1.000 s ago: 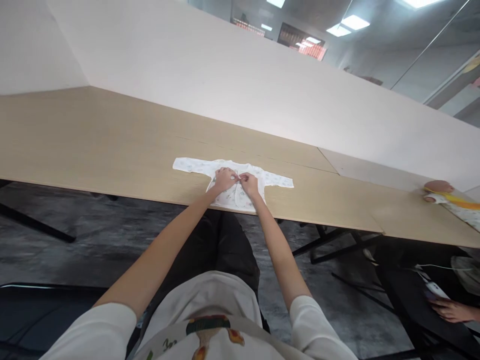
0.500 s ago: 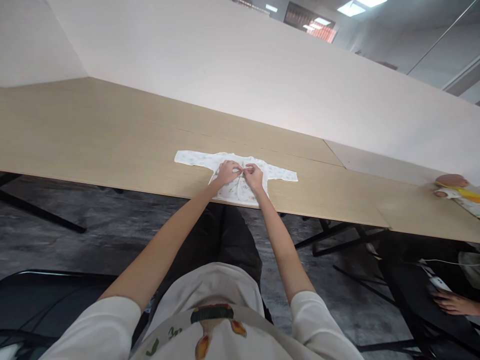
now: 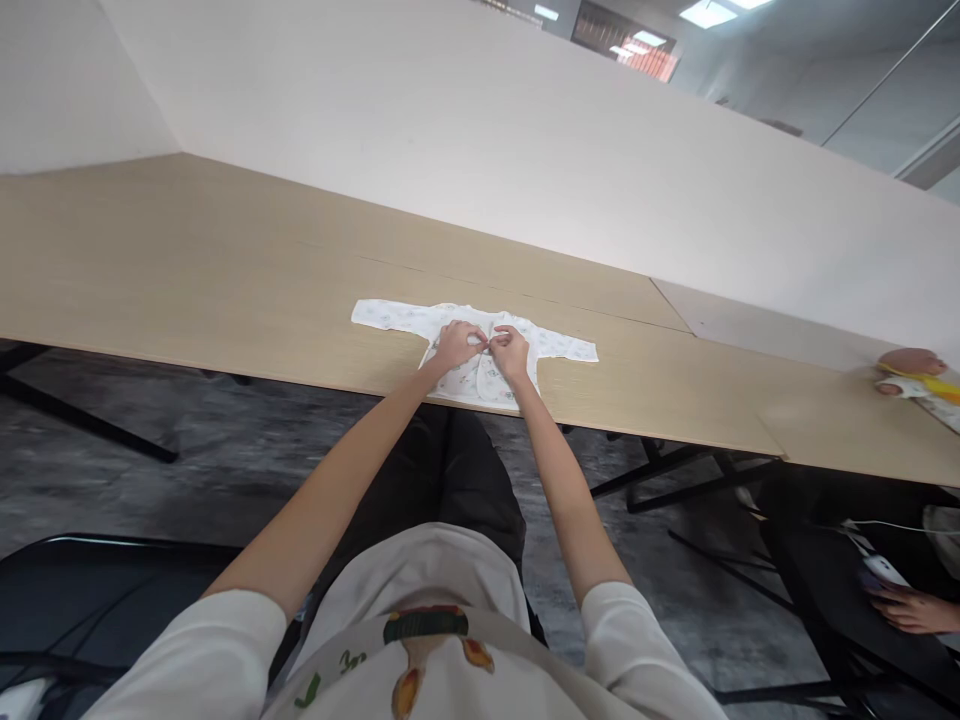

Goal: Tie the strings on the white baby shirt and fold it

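Observation:
A small white baby shirt (image 3: 405, 317) with a faint print lies flat on the wooden table, its two long sleeves spread to either side. My left hand (image 3: 459, 345) rests on the shirt's front, its thumb and fingers pinched on the cloth near the middle opening. Close beside it, my right hand (image 3: 510, 352) pinches the other side of the same opening. The fingertips of both hands nearly meet. Whatever small fastening lies between them is too small to make out.
The table (image 3: 225, 260) runs along a white partition (image 3: 420, 130). At the far right lies a doll (image 3: 911, 362) in yellow and white. A black chair (image 3: 97, 590) stands at lower left. Another person's hand (image 3: 916, 608) with a white device (image 3: 885, 570) is at lower right.
Both hands keep their pinch at the middle of the shirt's front, with hardly any movement. The whole view has shifted very slightly.

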Demonstrator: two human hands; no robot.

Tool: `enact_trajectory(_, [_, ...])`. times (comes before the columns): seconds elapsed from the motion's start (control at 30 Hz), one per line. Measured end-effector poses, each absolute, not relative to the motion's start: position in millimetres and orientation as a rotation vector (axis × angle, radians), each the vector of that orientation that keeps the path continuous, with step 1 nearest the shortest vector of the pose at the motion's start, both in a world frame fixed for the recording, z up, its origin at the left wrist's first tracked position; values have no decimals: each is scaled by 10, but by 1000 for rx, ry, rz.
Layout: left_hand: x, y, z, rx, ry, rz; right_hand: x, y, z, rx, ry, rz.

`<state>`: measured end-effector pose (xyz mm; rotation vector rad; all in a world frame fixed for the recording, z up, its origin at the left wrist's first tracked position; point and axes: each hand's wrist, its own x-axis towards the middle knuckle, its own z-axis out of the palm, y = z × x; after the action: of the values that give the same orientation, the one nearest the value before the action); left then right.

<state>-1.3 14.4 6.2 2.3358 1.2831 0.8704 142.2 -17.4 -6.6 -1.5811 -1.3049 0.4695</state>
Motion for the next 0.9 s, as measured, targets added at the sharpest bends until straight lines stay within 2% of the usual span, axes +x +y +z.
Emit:
enact_trajectory(0.33, [-17,34,138,2400,1396,739,1470,-157,-86,-1590,-1147,486])
enact_trajectory(0.57, [-96,-29,48,2440,1175,736,1441,-333,36,-1613,-1238,461])
enact_trajectory(0.9, [-130,-65,20,2564,1108,734,1343,-768,1,-1606,-1516,494])
